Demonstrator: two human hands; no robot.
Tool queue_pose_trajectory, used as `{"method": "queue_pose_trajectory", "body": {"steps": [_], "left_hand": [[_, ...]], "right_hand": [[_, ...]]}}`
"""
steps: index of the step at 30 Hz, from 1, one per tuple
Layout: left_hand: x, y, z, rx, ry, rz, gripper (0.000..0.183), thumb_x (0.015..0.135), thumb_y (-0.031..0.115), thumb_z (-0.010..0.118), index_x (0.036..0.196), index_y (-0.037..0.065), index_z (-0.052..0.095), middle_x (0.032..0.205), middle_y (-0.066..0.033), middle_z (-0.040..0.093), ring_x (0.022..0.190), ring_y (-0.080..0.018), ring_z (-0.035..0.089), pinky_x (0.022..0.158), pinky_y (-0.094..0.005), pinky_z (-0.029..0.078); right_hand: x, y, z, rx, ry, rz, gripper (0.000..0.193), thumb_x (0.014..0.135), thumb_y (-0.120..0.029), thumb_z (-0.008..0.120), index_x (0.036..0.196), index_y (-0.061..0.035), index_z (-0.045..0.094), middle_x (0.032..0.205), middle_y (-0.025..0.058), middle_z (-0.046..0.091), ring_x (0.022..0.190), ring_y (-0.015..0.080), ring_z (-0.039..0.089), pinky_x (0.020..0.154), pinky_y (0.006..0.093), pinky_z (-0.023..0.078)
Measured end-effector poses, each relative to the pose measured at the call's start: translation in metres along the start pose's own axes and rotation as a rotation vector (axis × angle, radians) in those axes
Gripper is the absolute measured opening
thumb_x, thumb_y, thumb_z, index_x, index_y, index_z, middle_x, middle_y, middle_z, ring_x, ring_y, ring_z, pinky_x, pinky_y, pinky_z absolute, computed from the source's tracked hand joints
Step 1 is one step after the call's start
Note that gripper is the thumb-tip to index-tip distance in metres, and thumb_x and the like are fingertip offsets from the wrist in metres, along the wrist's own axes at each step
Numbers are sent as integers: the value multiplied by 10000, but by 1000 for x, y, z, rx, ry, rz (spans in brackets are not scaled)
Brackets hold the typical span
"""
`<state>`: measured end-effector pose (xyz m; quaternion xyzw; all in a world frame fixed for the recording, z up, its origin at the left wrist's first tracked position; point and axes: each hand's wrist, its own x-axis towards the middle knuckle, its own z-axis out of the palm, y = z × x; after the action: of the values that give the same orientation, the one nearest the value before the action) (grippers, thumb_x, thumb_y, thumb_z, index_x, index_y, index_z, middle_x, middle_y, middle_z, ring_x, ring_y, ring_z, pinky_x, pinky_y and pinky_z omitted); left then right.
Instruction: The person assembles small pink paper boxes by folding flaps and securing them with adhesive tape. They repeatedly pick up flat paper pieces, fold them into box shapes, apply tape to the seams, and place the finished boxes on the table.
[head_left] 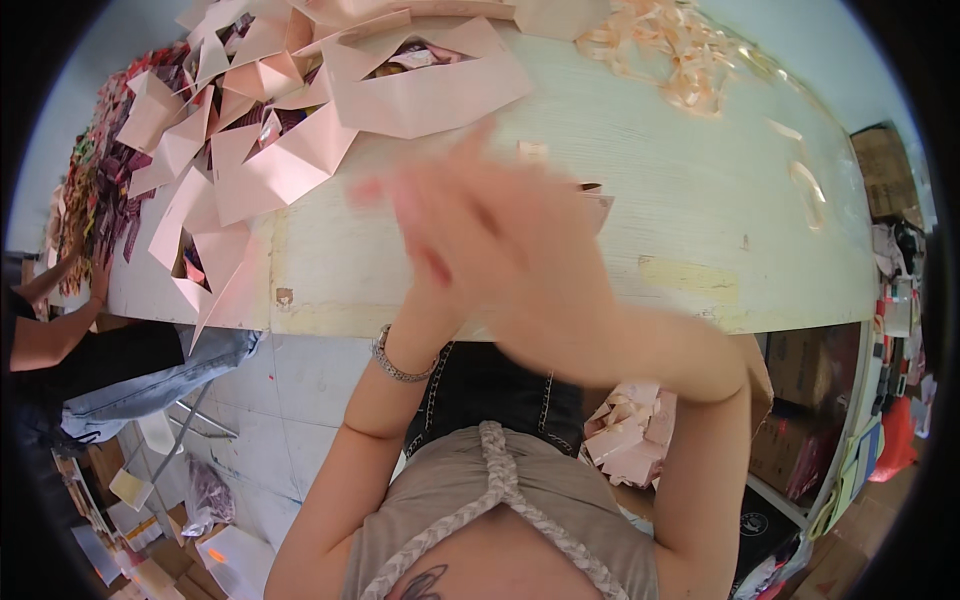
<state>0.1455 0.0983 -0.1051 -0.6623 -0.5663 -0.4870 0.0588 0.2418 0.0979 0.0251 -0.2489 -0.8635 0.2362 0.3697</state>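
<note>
My two hands are together above the table (pixel 420 315), smeared by motion, with the right one crossing in front of the left. My left hand (pixel 428 255) is partly covered, and a metal watch (pixel 400 368) circles its wrist. My right hand (pixel 545 240) shows only blurred fingers. Whether anything is between them cannot be made out. Just beyond the right hand lies a small pinkish piece (pixel 598 208) with a dark edge, partly hidden. A small cream piece (pixel 532 151) is farther back. Pale pink folded card envelopes (pixel 425 100) with cut openings lie to the left, patterned cloth showing inside.
Tangled peach ribbon (pixel 670 55) lies at the back right, one loop (pixel 808 195) apart from it. Colourful fabric strips (pixel 125 160) are heaped far left, where another person's arm (pixel 60 325) reaches in. Pink card scraps (pixel 632 435) fill a container below the table by my right arm.
</note>
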Motion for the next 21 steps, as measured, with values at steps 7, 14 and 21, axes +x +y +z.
{"method": "queue_pose_trajectory", "body": {"steps": [7,14,21], "left_hand": [[22,25,-20,-227,-133,-113,236,762,-53,636,951,87,660,769,-43,677,597,-186,646,499,-267,470],[25,25,-18,-91,-39,143,271,718,-26,675,959,96,664,769,-15,676,557,-170,608,470,-261,450],[24,20,-15,-20,-1,159,260,716,4,686,949,120,680,747,-7,673,544,-160,590,457,-271,430]], "right_hand": [[-81,41,-11,222,324,490,184,808,-127,711,960,-37,659,834,73,681,769,186,651,718,324,517],[-67,61,10,70,285,569,182,781,-164,742,897,-53,658,754,47,693,644,141,656,618,273,530],[-73,63,-11,327,170,688,81,787,-105,706,849,-57,686,739,51,687,605,182,636,584,267,505]]}}
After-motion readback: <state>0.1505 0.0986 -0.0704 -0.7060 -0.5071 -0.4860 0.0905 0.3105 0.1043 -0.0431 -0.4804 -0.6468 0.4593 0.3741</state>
